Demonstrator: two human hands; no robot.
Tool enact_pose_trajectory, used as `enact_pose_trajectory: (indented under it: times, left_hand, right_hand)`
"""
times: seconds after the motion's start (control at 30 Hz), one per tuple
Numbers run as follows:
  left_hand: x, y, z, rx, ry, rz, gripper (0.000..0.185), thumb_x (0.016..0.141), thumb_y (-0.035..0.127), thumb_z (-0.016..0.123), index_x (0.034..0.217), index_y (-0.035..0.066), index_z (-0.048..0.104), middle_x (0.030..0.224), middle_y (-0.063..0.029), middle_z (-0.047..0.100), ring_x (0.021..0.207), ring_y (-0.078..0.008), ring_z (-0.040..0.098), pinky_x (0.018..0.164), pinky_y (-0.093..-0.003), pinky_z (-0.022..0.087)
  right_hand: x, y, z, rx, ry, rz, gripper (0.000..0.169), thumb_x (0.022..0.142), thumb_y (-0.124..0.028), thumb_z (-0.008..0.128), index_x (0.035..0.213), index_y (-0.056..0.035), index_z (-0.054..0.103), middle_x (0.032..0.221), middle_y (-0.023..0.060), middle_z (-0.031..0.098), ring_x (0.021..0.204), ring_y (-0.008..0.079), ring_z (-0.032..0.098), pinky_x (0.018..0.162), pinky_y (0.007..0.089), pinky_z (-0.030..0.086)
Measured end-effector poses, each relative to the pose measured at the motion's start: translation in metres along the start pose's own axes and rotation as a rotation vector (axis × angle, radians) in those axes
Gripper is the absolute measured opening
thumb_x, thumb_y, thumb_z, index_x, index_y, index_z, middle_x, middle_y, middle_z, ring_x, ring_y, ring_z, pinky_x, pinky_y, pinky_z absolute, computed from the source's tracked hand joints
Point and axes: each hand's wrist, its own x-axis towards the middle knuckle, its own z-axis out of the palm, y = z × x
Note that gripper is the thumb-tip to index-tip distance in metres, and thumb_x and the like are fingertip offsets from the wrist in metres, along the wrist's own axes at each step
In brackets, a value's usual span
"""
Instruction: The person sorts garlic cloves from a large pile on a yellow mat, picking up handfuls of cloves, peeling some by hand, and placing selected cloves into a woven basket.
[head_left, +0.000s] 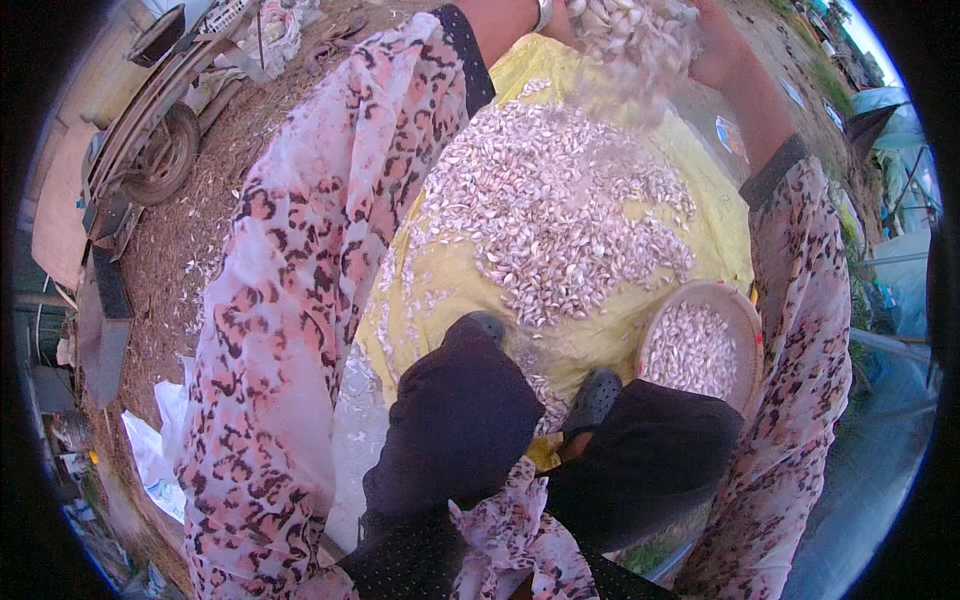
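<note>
At the top edge, my left hand (560, 27) and my right hand (703, 51) are cupped around a heap of garlic cloves (634, 34). Both hands are partly cut off or hidden, and motion blurs the heap and the air beneath it. Below spreads a broad pile of loose garlic cloves (555, 202) on a yellow sheet (712, 195). A round basket (742, 315) near my right knee holds more garlic cloves (690, 349). A band (544, 13) circles my left wrist.
My dark shoes (596, 397) rest on the sheet's near part. On the left, a wheeled metal cart (161, 154) stands on brown, littered ground (172, 262). A white plastic bag (154, 442) lies closer. Translucent plastic sheeting (892, 405) rises at the right.
</note>
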Motion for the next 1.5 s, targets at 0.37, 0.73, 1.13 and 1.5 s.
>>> enact_pose_trajectory:
  times: [0.37,0.73,1.13,1.5]
  left_hand:
    - [-0.022,0.003,0.027,0.075,-0.014,0.042,0.043,0.090,0.047,0.057,0.109,0.009,0.065,0.106,-0.0106,0.069,0.096,-0.0269,0.066,0.090,-0.0493,0.050]
    - [-0.016,0.010,0.025,0.045,-0.310,-0.007,0.050,0.089,0.049,0.058,0.119,0.009,0.057,0.109,-0.0119,0.066,0.096,-0.0293,0.065,0.089,-0.0475,0.051]
    - [-0.021,-0.025,0.011,0.138,-0.130,-0.018,0.049,0.091,0.049,0.055,0.126,0.015,0.052,0.126,-0.0094,0.057,0.108,-0.0279,0.059,0.086,-0.0571,0.047]
    - [-0.039,-0.250,-0.122,0.251,0.430,-0.416,0.070,0.084,0.047,0.066,0.140,0.015,0.040,0.145,-0.0175,0.029,0.121,-0.0430,0.045,0.082,-0.0609,0.051]
  right_hand:
    - [-0.015,-0.012,0.002,-0.077,-0.067,-0.018,0.051,0.092,-0.042,0.052,0.120,0.0007,0.056,0.116,0.0164,0.063,0.105,0.0288,0.062,0.094,0.0432,0.049]
    - [-0.026,-0.015,0.014,-0.129,-0.253,0.028,0.058,0.091,-0.042,0.055,0.126,0.0034,0.050,0.122,0.0175,0.060,0.108,0.0293,0.061,0.096,0.0419,0.047]
    - [-0.040,0.000,0.022,-0.228,-0.077,0.124,0.052,0.092,-0.038,0.053,0.125,0.0012,0.053,0.127,0.0175,0.056,0.119,0.0291,0.053,0.099,0.0485,0.044]
    - [-0.164,0.269,-0.171,-0.285,0.690,0.526,0.050,0.088,-0.036,0.063,0.129,-0.0085,0.052,0.114,0.0108,0.059,0.101,0.0261,0.059,0.084,0.0471,0.052]
